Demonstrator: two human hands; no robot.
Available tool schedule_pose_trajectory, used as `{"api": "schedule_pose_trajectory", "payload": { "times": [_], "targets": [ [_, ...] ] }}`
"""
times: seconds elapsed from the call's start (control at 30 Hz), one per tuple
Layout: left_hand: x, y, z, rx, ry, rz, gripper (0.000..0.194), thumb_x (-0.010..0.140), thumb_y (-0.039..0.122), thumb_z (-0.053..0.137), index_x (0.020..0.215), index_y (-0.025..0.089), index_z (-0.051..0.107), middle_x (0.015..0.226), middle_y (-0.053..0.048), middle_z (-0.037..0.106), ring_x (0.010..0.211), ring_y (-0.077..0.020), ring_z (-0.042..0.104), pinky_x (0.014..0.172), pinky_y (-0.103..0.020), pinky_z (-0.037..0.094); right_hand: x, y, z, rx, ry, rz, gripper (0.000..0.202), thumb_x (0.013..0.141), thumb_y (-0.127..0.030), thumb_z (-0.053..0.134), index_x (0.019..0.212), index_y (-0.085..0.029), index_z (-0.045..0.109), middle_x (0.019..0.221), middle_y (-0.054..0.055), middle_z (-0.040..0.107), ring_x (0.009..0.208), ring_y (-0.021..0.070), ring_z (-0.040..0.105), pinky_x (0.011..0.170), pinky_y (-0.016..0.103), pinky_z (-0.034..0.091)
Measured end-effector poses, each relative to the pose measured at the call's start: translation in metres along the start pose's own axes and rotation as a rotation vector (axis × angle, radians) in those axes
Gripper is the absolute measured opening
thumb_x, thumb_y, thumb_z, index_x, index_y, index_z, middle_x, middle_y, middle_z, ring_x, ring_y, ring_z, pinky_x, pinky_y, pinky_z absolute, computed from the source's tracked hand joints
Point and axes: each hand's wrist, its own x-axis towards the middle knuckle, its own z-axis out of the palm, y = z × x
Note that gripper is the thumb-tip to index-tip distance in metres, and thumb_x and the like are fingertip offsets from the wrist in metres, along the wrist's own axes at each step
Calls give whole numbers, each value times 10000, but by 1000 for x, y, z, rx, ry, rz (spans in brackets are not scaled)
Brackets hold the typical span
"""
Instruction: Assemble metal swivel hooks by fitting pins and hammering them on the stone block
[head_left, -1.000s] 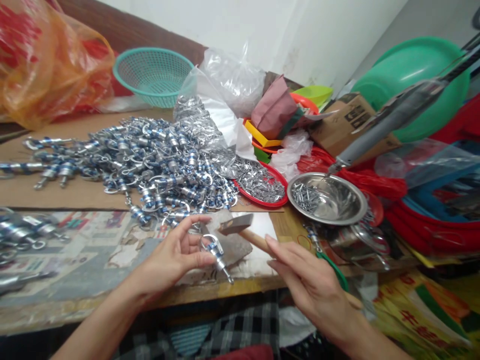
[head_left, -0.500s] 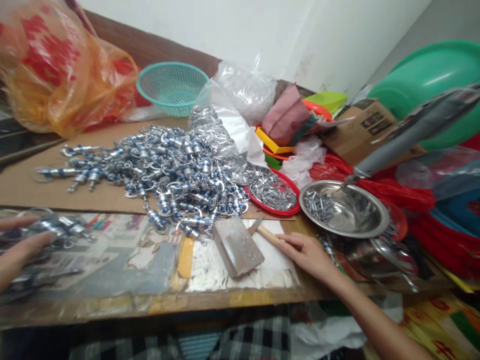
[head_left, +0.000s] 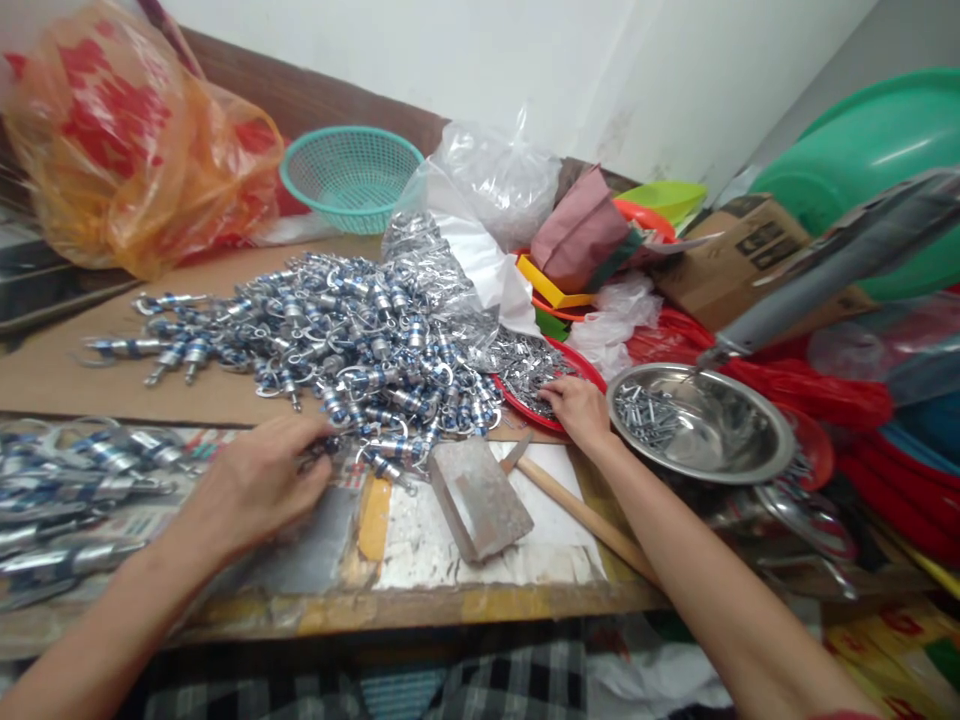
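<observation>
My left hand is closed around a silver-and-blue metal fitting, mostly hidden by the fingers, at the front edge of a large pile of similar ringed fittings. Over the red plate, my right hand has its fingertips pinched together among small flat metal pieces; whatever is between them is hidden. A hammer with a wooden handle lies below my right wrist. Beside its head sits a grey metal block on a pale sheet. More fittings lie at the left.
Right of the plate stands a steel bowl holding metal pins. A grey rod-like tool slants over its rim. Behind are a turquoise basket, a clear plastic bag, a cardboard box and an orange bag.
My right hand has let go of the hammer handle and moved up to the red plate. My left hand has come from the fittings at far left to the pile and closed on one.
</observation>
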Motion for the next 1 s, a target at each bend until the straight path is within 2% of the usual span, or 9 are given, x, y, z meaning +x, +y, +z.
{"api": "schedule_pose_trajectory", "payload": {
  "times": [0.07,0.13,0.2,0.27,0.4,0.53,0.73,0.9,1.0],
  "targets": [
    [-8,14,5,30,41,-28,374,614,167,737,966,271,664,719,80,623,727,-131,557,694,-187,442,-2,-1,-5,75,59,28,111,744,-218,608,737,-198,716,852,83,683,888,248,595,854,380,411],
    [-18,28,19,-80,-22,-100,543,636,247,740,1144,320,564,851,59,655,782,-152,599,700,-221,480,-6,-8,-9,174,116,59,131,748,-230,589,754,-165,702,863,103,685,875,249,606,845,396,432],
    [-28,37,40,-235,-142,-179,475,610,295,761,1062,285,617,983,11,672,866,-188,619,729,-252,506,-17,-23,-12,291,138,81,151,745,-258,590,790,-144,678,836,97,690,817,227,629,785,382,481],
    [-37,38,64,-345,-235,-270,406,575,293,781,948,218,639,896,-30,696,832,-215,641,743,-305,527,-38,-49,-15,416,116,80,195,733,-291,614,849,-139,649,796,66,695,735,187,648,697,336,525],
    [-45,29,95,-421,-153,-258,447,555,277,792,952,195,603,696,7,660,732,-199,650,735,-345,541,-96,-106,-20,852,-43,95,233,646,-206,701,859,-176,610,720,4,685,664,140,657,640,267,552],
    [-50,27,98,-243,-47,-177,378,571,276,780,935,227,693,788,-15,725,777,-238,669,779,-366,539,-134,-133,-17,1022,-67,154,180,673,-154,661,831,-201,589,692,-9,674,609,134,650,539,232,553],
    [-60,32,93,-22,2,-68,177,630,299,731,804,283,757,861,5,768,820,-268,689,800,-368,538,-139,-130,-19,943,135,11,207,717,-112,648,864,-221,552,725,-15,671,659,127,651,620,238,551],
    [-62,34,91,29,6,-10,139,644,272,702,767,293,763,821,1,770,768,-265,689,786,-373,531,-139,-129,-24,891,-2,-99,267,713,-65,636,901,-226,536,737,-28,664,674,114,651,651,228,543],
    [-60,35,88,53,17,114,132,638,242,709,737,311,764,736,-1,751,696,-237,665,715,-345,526,-140,-127,-26,930,-36,-118,264,718,-39,622,884,-224,532,736,-36,670,678,104,659,653,210,544]
  ]
}}
